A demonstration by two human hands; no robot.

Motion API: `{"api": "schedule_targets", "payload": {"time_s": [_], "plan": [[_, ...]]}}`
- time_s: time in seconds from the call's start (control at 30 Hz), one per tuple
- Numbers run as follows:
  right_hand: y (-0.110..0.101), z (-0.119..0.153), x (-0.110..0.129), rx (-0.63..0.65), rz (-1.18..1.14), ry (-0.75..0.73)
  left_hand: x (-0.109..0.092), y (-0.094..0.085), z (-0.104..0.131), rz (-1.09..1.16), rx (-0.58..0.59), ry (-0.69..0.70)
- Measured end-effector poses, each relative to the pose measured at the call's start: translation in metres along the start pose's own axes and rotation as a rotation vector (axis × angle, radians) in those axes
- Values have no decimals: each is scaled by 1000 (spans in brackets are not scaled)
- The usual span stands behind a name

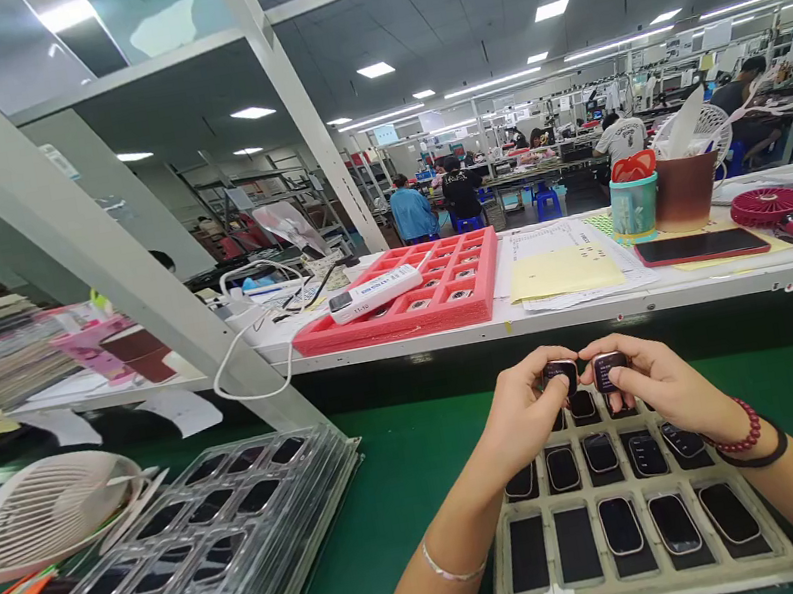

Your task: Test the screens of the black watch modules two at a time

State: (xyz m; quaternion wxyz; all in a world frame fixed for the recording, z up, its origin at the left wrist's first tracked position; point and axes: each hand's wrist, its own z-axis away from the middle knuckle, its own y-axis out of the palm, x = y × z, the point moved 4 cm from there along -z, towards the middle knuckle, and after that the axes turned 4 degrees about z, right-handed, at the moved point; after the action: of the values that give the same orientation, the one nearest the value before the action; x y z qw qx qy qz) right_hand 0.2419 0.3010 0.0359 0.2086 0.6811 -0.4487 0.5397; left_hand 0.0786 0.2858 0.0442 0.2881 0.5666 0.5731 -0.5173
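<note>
Over the back row of a beige compartment tray (647, 590), my left hand (526, 407) holds a small watch body (559, 373) between thumb and fingers. Close beside it, my right hand (650, 381) grips a second watch body (610, 371), its dark screen showing small light text. Watch bodies lie in many of the tray's compartments, such as one in the front row (620, 525). The two front-left compartments hold no watch. Part of the back row is hidden by my hands.
Stacked clear plastic trays (259, 563) with dark screens stand on the green mat (375, 534) at left, beside a white fan (52, 512). On the shelf are a red foam tray (401, 322), papers (567, 270), a phone (702, 247) and cups. Several people sit farther back.
</note>
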Motion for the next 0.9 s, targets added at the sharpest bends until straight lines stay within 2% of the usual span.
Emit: {"api": "schedule_targets", "payload": {"time_s": [0.3,0.67,0.9], "plan": [[-4,-2,-7,-21,-3,7,-2,-2,-2,-94,-48,11],[-2,1,-2,22,43,-8,4,-4,-9,53,-71,69],[-5,-1,-4,14,48,0,7,-2,-6,17,-61,19]]}}
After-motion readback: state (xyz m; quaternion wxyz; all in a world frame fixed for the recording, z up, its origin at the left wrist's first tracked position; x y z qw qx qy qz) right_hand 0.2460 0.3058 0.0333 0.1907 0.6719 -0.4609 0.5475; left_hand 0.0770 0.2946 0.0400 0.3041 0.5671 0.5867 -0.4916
